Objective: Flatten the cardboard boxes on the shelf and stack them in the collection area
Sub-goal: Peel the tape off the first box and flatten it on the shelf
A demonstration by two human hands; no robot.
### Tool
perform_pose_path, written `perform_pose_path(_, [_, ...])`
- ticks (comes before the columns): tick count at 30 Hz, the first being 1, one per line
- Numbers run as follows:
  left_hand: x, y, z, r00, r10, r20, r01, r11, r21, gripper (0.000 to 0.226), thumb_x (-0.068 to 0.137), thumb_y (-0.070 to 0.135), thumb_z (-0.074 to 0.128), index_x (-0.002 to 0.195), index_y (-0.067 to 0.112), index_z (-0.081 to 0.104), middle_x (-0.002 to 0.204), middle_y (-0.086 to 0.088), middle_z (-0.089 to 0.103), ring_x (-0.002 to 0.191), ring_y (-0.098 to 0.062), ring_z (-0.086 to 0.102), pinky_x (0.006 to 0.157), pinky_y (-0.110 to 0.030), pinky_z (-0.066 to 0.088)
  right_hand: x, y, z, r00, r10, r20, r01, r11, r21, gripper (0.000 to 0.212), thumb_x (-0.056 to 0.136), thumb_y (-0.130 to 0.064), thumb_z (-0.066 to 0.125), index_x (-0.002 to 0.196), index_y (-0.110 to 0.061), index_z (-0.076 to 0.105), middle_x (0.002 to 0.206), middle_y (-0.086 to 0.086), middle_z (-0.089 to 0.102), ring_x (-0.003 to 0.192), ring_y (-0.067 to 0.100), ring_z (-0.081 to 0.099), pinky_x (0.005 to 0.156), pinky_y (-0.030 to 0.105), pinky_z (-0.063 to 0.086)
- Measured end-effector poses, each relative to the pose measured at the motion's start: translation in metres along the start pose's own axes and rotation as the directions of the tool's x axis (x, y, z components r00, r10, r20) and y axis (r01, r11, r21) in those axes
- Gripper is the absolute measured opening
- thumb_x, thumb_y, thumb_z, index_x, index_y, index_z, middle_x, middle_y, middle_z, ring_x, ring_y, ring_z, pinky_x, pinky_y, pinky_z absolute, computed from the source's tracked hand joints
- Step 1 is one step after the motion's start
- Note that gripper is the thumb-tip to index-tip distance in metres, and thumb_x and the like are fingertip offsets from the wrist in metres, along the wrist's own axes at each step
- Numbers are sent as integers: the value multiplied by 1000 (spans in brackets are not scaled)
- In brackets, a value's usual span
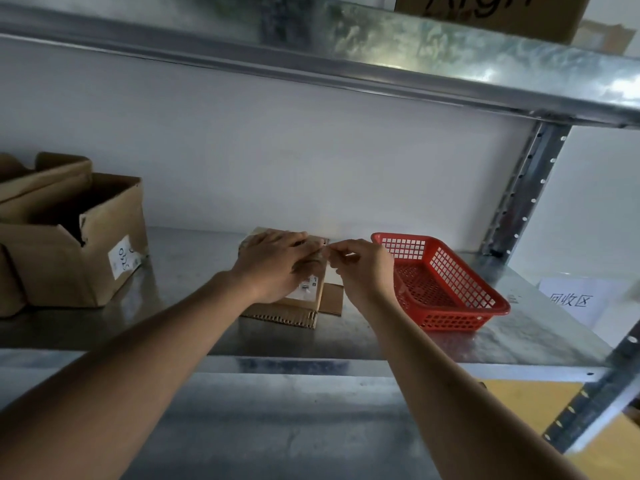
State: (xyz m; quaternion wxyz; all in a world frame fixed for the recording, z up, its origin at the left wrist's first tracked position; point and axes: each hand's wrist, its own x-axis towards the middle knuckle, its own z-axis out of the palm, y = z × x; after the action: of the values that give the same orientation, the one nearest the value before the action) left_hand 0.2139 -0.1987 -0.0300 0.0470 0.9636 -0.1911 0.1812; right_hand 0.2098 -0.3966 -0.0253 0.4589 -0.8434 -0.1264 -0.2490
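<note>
Pressing flattened box under flat left hand, right hand pinching tape, sign reading 回收区

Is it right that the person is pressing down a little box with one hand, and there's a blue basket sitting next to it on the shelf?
Almost. The basket is red, not blue; the head view shows it. The rest holds: the left hand lies flat on the small cardboard box, and the basket sits beside it on the metal shelf.
</note>
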Motion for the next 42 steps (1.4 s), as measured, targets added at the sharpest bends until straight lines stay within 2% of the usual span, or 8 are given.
perform_pose_path(2, [3, 2, 1, 1000, 5, -2, -5, 1000, 16, 58, 103, 61, 28, 157, 42, 37, 165, 6, 36, 151, -26, 34, 122, -51, 26, -1, 0, -3, 995, -99, 29, 101, 991, -92, 13, 94, -28, 75, 98, -19, 84, 91, -3, 79, 75, 6, 70, 69, 5, 46])
perform_pose_path(7, [9, 1, 2, 999, 45, -7, -45, 999, 8, 62, 100, 63, 41, 157, 39, 39, 163, 5, 38, 148, -27, 37, 121, -50, 27, 2, 4, -12, 976, -180, 119, 190, 979, -78, 15, 89, -21, 81, 104, -19, 82, 99, 0, 77, 83, 13, 72, 78, 27, 59])
perform_pose_path(11, [10, -3, 2, 998, 64, -14, -64, 998, -3, 65, 99, 63, 48, 159, 41, 34, 164, 8, 35, 149, -26, 35, 120, -50, 24, 8, 10, -10, 980, -189, 64, 192, 980, -49, 13, 91, -13, 77, 100, -21, 83, 95, -6, 78, 80, 2, 68, 72, 7, 47])
perform_pose_path(17, [15, -1, 4, 999, 37, 12, -37, 999, 10, 67, 100, 65, 44, 160, 43, 26, 167, 10, 27, 152, -25, 27, 122, -49, 20, 8, 21, -11, 987, -65, 144, 23, 961, 276, 16, 91, -8, 76, 96, -23, 77, 80, -4, 77, 72, 12, 73, 71, 33, 61])
perform_pose_path(23, [15, 0, 4, 999, 34, 20, -35, 999, 9, 70, 98, 66, 41, 161, 40, 27, 168, 9, 26, 153, -26, 26, 123, -52, 22, 8, 25, -11, 923, 168, 345, -370, 630, 682, 21, 90, -2, 77, 108, -10, 68, 85, 15, 75, 77, 25, 72, 73, 33, 61])
perform_pose_path(30, [16, 0, 6, 999, 34, 9, -34, 999, 11, 68, 99, 66, 43, 160, 40, 29, 168, 10, 26, 152, -26, 27, 122, -52, 21, 10, 18, -4, 977, 149, 154, -200, 888, 413, 20, 93, -11, 76, 81, -27, 80, 86, 1, 78, 72, 17, 78, 63, 25, 62])
perform_pose_path(34, [18, 1, 6, 1000, 30, -8, -30, 999, 14, 64, 99, 66, 43, 158, 41, 32, 167, 10, 28, 152, -25, 28, 122, -50, 21, 9, 18, -2, 993, 50, 104, -61, 992, 109, 9, 92, -32, 77, 98, -29, 82, 102, 0, 72, 81, 12, 75, 73, 31, 62])
perform_pose_path(42, [19, 3, 6, 1000, 18, 8, -18, 999, 47, 73, 98, 64, 50, 161, 41, 23, 168, 9, 24, 153, -24, 26, 125, -49, 19, 4, 12, 0, 976, -215, -37, 208, 968, -143, 18, 90, -10, 76, 100, -24, 83, 88, -8, 78, 77, 3, 71, 72, 20, 56])
